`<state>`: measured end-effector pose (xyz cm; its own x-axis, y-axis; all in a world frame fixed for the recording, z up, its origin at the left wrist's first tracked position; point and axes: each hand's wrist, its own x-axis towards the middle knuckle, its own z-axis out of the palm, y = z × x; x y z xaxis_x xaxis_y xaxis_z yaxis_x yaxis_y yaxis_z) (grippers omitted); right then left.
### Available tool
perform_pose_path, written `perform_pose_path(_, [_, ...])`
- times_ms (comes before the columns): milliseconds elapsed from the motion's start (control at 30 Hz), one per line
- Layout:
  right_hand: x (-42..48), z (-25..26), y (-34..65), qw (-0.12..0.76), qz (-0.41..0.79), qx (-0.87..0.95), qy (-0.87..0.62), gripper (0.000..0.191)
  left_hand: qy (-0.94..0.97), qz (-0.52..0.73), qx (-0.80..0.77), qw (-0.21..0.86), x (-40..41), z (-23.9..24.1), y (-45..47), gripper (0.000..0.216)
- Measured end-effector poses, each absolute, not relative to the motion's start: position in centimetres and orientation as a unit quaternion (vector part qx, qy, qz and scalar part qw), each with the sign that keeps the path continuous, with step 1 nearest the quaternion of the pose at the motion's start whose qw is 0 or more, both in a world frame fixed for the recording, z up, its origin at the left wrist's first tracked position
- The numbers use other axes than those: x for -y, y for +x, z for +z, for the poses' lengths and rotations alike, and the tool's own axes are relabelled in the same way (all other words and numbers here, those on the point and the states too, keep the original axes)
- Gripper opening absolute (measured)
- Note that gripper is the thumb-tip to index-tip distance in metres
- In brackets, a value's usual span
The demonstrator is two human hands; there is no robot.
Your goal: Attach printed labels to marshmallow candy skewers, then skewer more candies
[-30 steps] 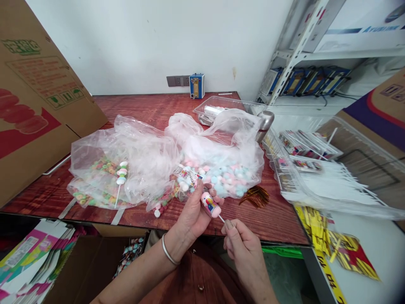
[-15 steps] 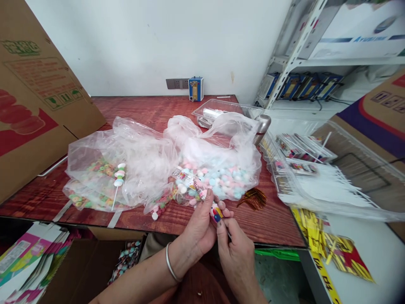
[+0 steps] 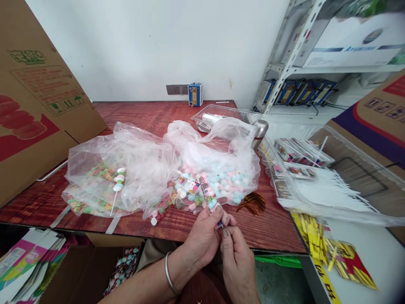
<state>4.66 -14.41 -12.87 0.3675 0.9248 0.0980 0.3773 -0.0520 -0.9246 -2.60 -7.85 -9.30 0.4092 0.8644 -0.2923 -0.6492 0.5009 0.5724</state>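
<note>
At the near edge of the table (image 3: 139,112) the left hand (image 3: 202,236) and right hand (image 3: 236,255), held apart a second ago, are now brought together, the wrapped candy stick (image 3: 209,195) being pinched by the fingertips of both just before the clear bag (image 3: 228,169) of pink and blue candies.

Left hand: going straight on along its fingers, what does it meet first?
Beyond the printed-wrapper candy skewer it grips, the left hand would probably meet the clear plastic bag of pink and blue round candies lying just ahead; depth is hard to judge.
</note>
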Motion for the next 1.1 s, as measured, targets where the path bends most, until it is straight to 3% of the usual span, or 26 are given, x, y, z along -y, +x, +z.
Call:
perform_pose_path(133, [13.6, -12.8, 4.6, 0.514, 0.325, 0.436, -0.663, 0.047, 0.194, 0.475, -0.323, 0.795, 8.5, -10.2, -2.0, 0.029])
perform_pose_path(467, [12.8, -13.4, 3.7, 0.627, 0.496, 0.27, -0.537, 0.03, 0.278, 0.461, -0.353, 0.765, 8.4, -10.5, -2.5, 0.024])
perform_pose_path(567, [12.5, -13.1, 3.6, 0.648, 0.536, 0.209, -0.5, 0.038, 0.278, 0.414, -0.321, 0.805, 8.2, -10.6, -3.3, 0.022])
perform_pose_path(800, [12.6, -11.9, 3.8, 0.617, 0.661, 0.15, -0.401, 0.041, 0.251, 0.368, -0.301, 0.843, 7.5, -10.9, -4.9, 0.027])
perform_pose_path(900, [13.0, -12.2, 4.0, 0.592, 0.625, 0.213, -0.463, 0.033, 0.261, 0.375, -0.32, 0.83, 7.5, -11.2, -4.7, 0.029])
perform_pose_path(1033, [13.1, -12.8, 4.0, 0.589, 0.433, 0.343, -0.589, 0.032, 0.283, 0.423, -0.363, 0.781, 7.8, -11.1, -4.0, 0.024])
perform_pose_path(1100, [13.0, -12.9, 4.0, 0.607, 0.454, 0.314, -0.572, 0.031, 0.289, 0.409, -0.346, 0.793, 7.9, -11.1, -3.9, 0.025])
